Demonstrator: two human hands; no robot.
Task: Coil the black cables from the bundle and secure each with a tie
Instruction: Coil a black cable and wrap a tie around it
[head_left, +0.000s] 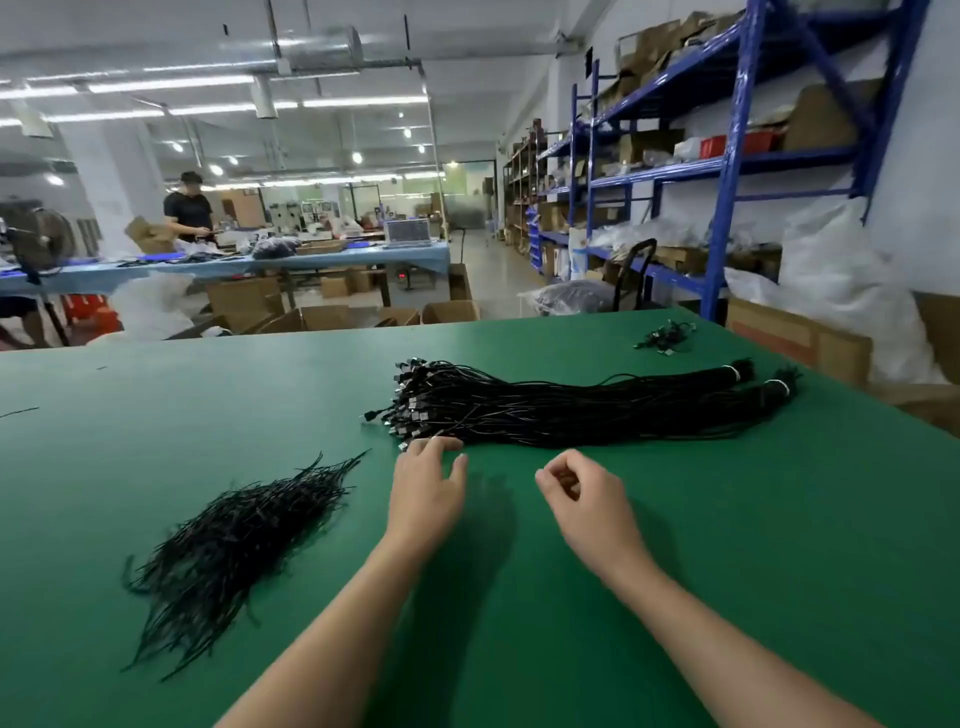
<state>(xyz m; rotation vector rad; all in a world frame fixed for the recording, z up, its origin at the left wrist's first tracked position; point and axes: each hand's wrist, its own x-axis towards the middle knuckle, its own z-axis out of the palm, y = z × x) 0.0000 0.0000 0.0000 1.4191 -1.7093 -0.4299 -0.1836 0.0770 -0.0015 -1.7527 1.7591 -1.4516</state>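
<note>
The pile of ties (234, 540) lies on the green surface (727, 545), well to the left of the bundle and nearer the operator. The left hand (426, 488) is placed at the near left corner of the bundle (545, 405) with its fingers apart and extended. The fingertips (441, 444) are at or just short of the connector ends (410, 402); contact cannot be confirmed, and nothing is gripped. The bundle of black cables is laid lengthwise, with connectors fanned at its left end and two white bands (732, 371) binding its right end. The right hand (587, 499) is held just in front of the bundle, fingers loosely curled, with nothing seen between them. A small cluster of cables (667, 335) lies beyond the bundle's right end.

The step in hand is judged to be the selection of one cable. A single connector should be isolated and pinched by the left hand before any pull is applied. The cable should be drawn leftward along its own length while the bundle is steadied by the right hand, so that neighbouring cables are not dragged or tangled. Since the right end is banded, resistance is to be expected, and a steady pull is recommended.
</note>
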